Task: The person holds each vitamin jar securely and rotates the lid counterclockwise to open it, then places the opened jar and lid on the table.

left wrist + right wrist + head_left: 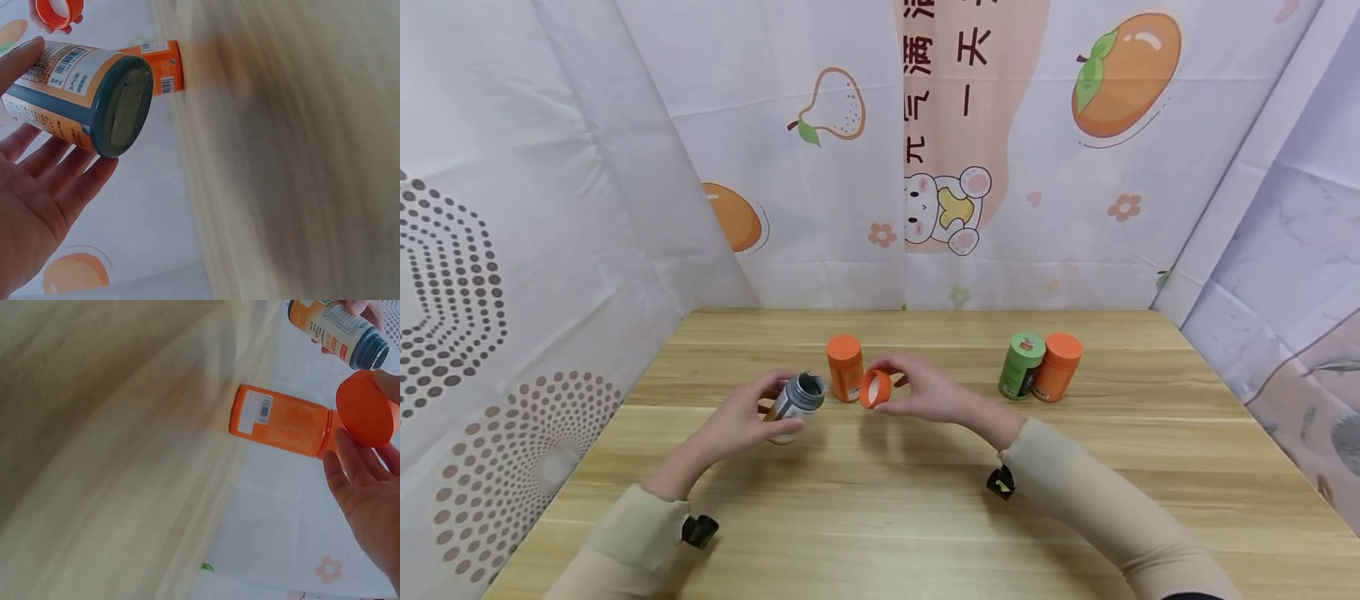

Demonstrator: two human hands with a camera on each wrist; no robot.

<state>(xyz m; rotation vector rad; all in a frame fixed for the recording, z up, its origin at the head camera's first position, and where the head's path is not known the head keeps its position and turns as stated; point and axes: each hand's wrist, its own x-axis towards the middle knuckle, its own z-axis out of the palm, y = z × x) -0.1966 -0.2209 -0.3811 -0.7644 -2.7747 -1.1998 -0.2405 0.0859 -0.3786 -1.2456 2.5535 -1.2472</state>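
Observation:
My left hand grips a grey bottle with an orange and white label, its uncapped mouth tilted up and to the right. In the left wrist view the bottle's dark base and barcode label show, thumb on one side and fingers on the other. My right hand pinches an orange screw cap, its hollow inside turned toward the bottle. In the right wrist view the smooth top of the cap faces the camera. Between the hands, a little farther back, stands a capped orange bottle.
A green bottle and a second orange bottle stand side by side at the right of the wooden table. A printed curtain hangs along the table's back edge, with more cloth at both sides.

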